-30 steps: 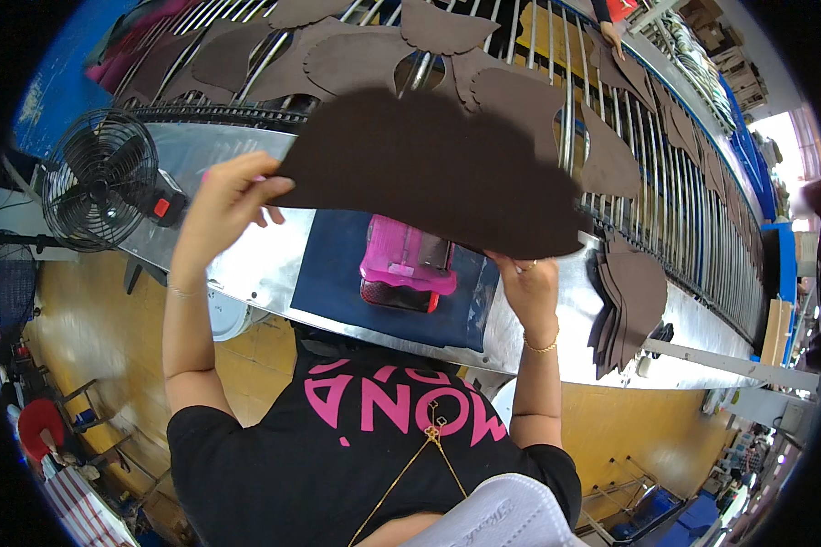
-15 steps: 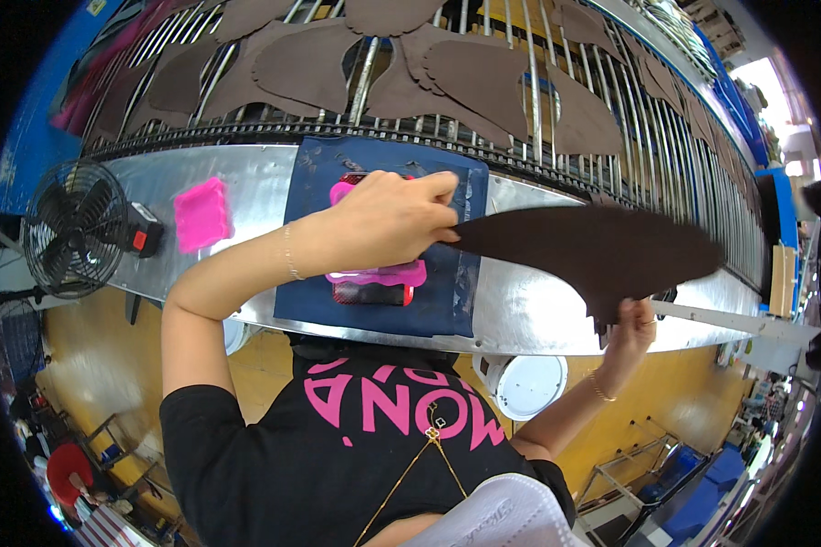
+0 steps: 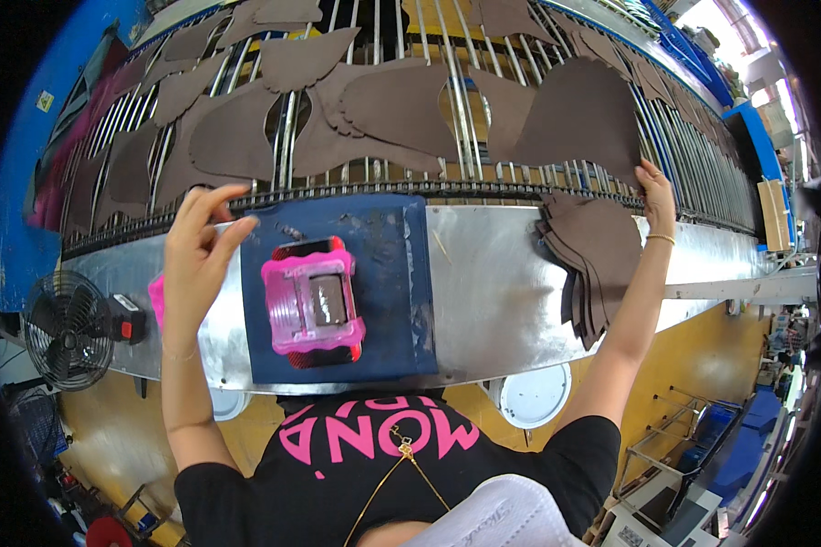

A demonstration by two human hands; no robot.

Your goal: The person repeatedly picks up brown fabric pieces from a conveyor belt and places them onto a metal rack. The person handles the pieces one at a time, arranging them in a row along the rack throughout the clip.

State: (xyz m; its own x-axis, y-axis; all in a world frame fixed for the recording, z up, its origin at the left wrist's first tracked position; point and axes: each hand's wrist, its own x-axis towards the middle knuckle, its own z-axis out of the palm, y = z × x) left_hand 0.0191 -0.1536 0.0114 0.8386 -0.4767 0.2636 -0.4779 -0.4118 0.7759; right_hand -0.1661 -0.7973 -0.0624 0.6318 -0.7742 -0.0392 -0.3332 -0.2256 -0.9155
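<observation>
My right hand (image 3: pixel 657 199) pinches the lower right edge of a dark brown leather-like piece (image 3: pixel 582 118) with a scalloped edge. The piece lies over the metal rods (image 3: pixel 468 118), overlapping another brown piece there. My left hand (image 3: pixel 201 251) hovers above the left edge of a dark blue mat (image 3: pixel 392 319), holding nothing, thumb and fingers apart. On that mat rests a pink wavy-edged holder (image 3: pixel 292 314) with black-and-red ends and a small window. Beneath my right forearm, a fanned stack of brown pieces (image 3: pixel 597 251) lies on the metal table.
Several brown pieces (image 3: pixel 233 137) are spread across the rods beyond a black chain (image 3: pixel 337 187). A black fan (image 3: pixel 68 328) stands at the table's left end. Part of a pink block (image 3: pixel 159 299) shows behind my left wrist. A white bucket (image 3: pixel 535 397) sits below the front edge.
The brown piece has moved from above the table onto the rods. My left hand has let go of it and moved left. The pink holder and the stack have come into fuller view.
</observation>
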